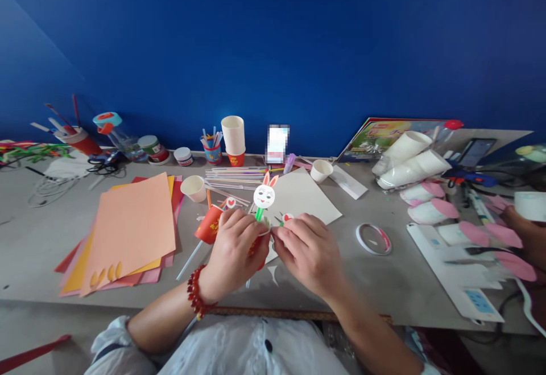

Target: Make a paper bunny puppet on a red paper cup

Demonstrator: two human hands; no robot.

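My left hand (239, 238) is closed around a red paper cup (255, 245), most of which its fingers hide. Above the cup's rim rises a white rabbit face (264, 196) with orange ears, on a green straw (259, 214). My right hand (311, 250) has its fingertips pinched together close to the rim; what they hold, if anything, is hidden. A small round piece with a red heart (288, 217) shows just beyond those fingers. Left of my left hand, a second red paper cup (209, 224) lies tilted, with a similar heart piece (231, 202) by it.
Coloured paper sheets (136, 227) are stacked at left. Straws (234, 176), a white sheet (305, 196) and white cups (194, 188) lie beyond my hands. A tape roll (373, 239) is at right, near pink-and-white cup pieces (433, 210). A phone (278, 144) stands against the blue wall.
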